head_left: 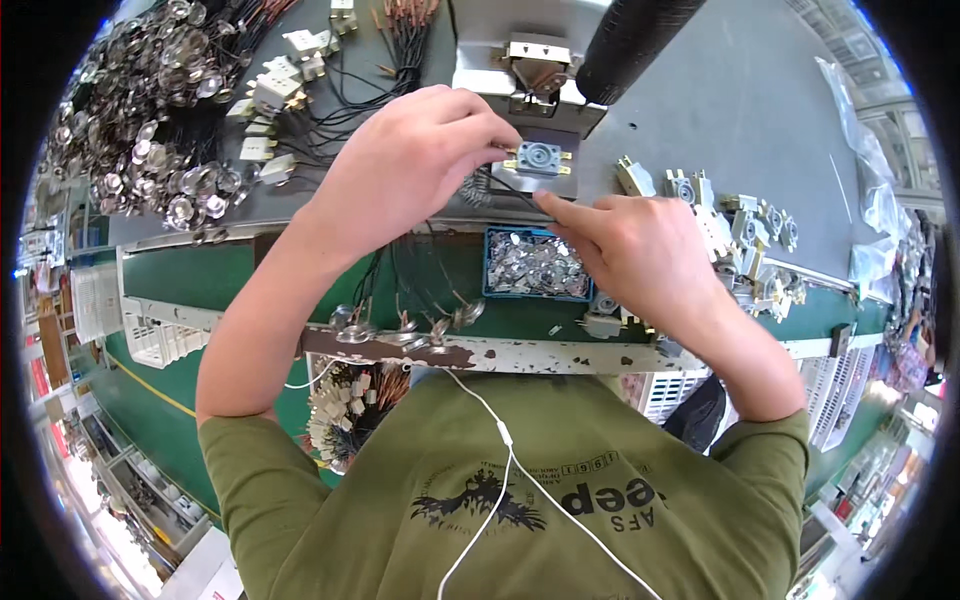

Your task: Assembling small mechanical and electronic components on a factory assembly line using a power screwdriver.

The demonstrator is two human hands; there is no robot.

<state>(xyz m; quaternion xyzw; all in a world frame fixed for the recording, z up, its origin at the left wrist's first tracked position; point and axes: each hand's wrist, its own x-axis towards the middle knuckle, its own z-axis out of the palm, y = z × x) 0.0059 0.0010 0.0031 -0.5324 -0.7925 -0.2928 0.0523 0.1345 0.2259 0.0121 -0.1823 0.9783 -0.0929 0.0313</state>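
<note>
A small grey switch block (539, 158) with a round raised centre and brass terminals lies on a metal plate under a press head (538, 62). My left hand (425, 145) reaches over from the left, its thumb and fingers pinched at the block's left terminals. A thin black wire (507, 187) runs beside a coiled spring (475, 190) just below the block. My right hand (635, 245) comes from the right with the index finger stretched to the plate's near edge. Its thumb lies under that finger, and the wire's end meets the fingertip. The other right fingers are curled.
A blue tray (540, 262) of small metal parts sits below the plate. Wired clear discs (170, 110) and white connectors (275, 90) pile up at left. More switch blocks (745, 235) lie at right. A thick black cylinder (635, 45) slants above the press.
</note>
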